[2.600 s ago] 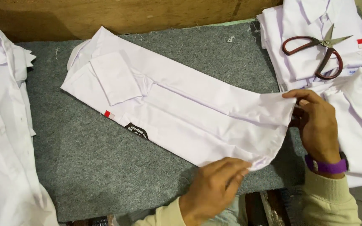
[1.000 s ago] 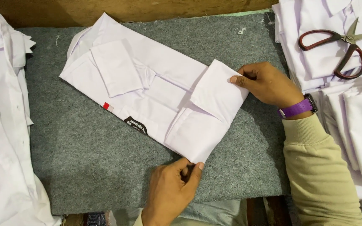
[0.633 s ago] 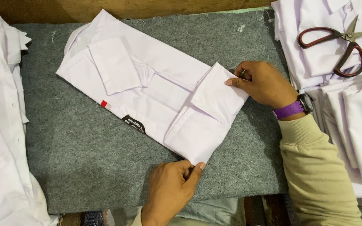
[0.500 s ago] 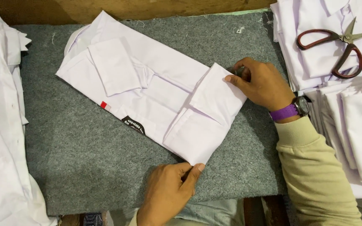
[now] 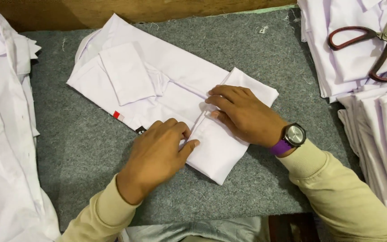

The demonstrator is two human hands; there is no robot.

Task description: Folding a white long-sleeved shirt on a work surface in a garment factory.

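A white shirt (image 5: 157,85) lies folded into a long strip on a grey felt mat (image 5: 81,148), its lower end doubled back over itself. My left hand (image 5: 160,154) presses flat on the near edge of that fold, fingers together. My right hand (image 5: 242,114), with a purple-strapped watch on the wrist, rests palm down on the folded flap, its fingertips at the fold's edge. A cuffed sleeve lies across the shirt's upper part, and a small red tag shows at the shirt's near edge.
Piles of white shirts (image 5: 372,121) stand at the right, with red-handled scissors (image 5: 372,45) lying on the top one. More white shirts (image 5: 1,148) are heaped along the left. A wooden edge (image 5: 157,9) runs behind the mat.
Both hands have moved inward onto the folded end: the left from the near corner up to the fold's edge, the right from the far corner onto the flap.
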